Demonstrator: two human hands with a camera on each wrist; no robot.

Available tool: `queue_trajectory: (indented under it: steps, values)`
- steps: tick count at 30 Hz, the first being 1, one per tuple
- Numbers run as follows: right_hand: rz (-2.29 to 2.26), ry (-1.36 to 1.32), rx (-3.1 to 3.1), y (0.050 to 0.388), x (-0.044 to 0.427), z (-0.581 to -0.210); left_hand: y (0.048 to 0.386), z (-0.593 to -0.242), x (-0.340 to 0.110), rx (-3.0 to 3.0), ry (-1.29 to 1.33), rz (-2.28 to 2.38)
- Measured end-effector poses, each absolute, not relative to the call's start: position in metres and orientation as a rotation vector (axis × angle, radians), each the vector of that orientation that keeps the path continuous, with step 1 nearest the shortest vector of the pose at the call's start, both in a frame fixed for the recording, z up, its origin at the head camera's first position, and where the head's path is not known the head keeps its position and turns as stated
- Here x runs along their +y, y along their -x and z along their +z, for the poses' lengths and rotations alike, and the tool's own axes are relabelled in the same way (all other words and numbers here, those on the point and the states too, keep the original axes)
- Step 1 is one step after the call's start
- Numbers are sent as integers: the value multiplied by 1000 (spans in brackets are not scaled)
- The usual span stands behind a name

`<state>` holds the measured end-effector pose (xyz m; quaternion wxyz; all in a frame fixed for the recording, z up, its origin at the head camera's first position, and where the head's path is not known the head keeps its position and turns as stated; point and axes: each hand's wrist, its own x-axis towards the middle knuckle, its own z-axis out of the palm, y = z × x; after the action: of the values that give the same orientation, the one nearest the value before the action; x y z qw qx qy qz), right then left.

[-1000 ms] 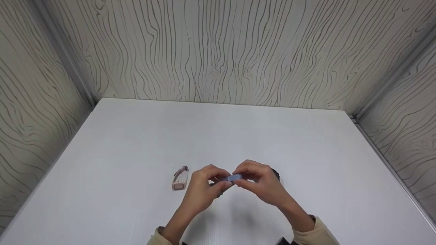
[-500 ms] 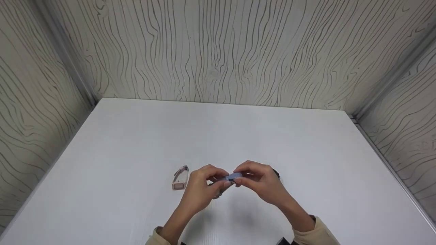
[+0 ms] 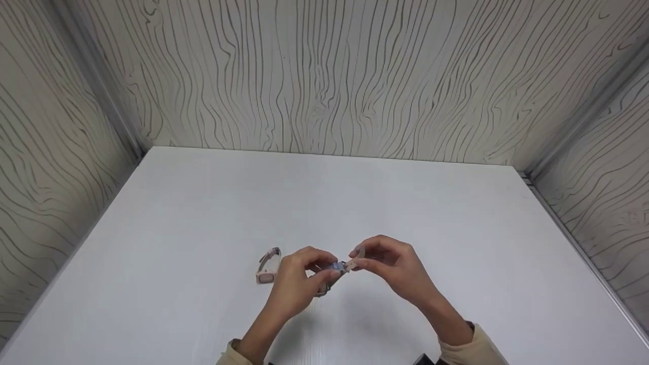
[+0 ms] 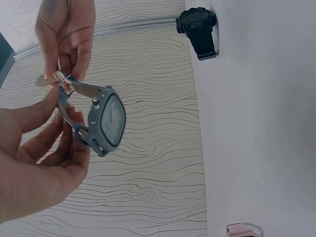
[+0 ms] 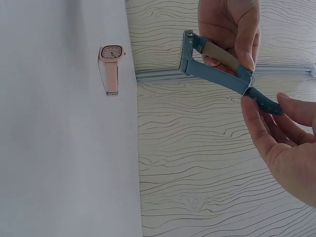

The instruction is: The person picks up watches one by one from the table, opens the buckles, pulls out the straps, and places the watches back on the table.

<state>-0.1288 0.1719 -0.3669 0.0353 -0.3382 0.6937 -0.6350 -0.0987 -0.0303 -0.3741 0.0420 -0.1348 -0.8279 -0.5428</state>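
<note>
Both hands hold a blue wristwatch [image 4: 112, 121] above the table, its strap in a loop with a beige inner side. My left hand [image 3: 298, 279] pinches the strap beside the buckle. With thumb and fingers, my right hand [image 3: 398, 266] grips the free strap end [image 5: 265, 102], which bends back past the buckle [image 5: 250, 85]. In the left wrist view the watch's dial faces right. The head view shows only small parts of the watch between the fingers. Whether the buckle's pin sits in a hole cannot be made out.
A pink wristwatch [image 3: 266, 277] lies on the white table [image 3: 203, 213], left of my left hand. A black wristwatch [image 4: 196, 22] is on the table in the left wrist view; the right hand hides it in the head view. Wood-patterned panels [image 3: 324, 76] enclose the table.
My right hand has risen slightly and bent the strap's free end back, so its beige side now shows. The black watch has gone out of sight behind that hand. My left hand is nearly still.
</note>
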Motion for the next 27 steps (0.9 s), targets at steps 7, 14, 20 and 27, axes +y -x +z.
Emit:
queue_trajectory:
  steps: [7, 14, 20, 27]
  values:
    - [-1984, 964, 2059, 129, 172, -368, 99, -375, -31, -2552, 388, -1723]
    - [-2055, 991, 1920, 132, 173, -370, 99, -377, -31, -2550, 401, -1741]
    - [-2101, 987, 1881, 134, 173, -369, 100, -377, -30, -2533, 417, -1800]
    - [-2073, 914, 1976, 135, 175, -368, 102, -380, -28, -2536, 459, -1808]
